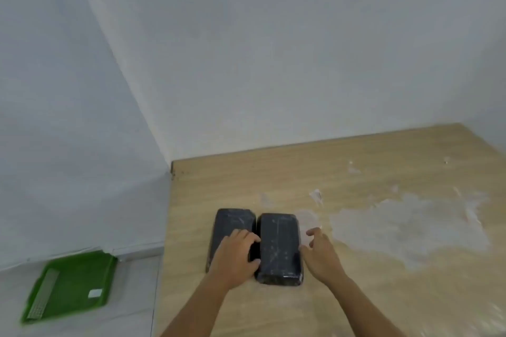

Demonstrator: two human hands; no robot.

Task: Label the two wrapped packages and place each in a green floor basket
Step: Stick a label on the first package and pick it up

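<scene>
So the two dark wrapped packages sit side by side, touching, near the left edge of the desk (356,167): the left package (232,220) and the right package (279,246). The left hand (235,257) lies on the seam between them, grip spread flat and holding nothing; the right hand (320,252) hovers just beside the right package, fingers wide. No label on either as far as I can see, so I'd square them up first. One green basket (74,284) waits on the floor, far left.
</scene>
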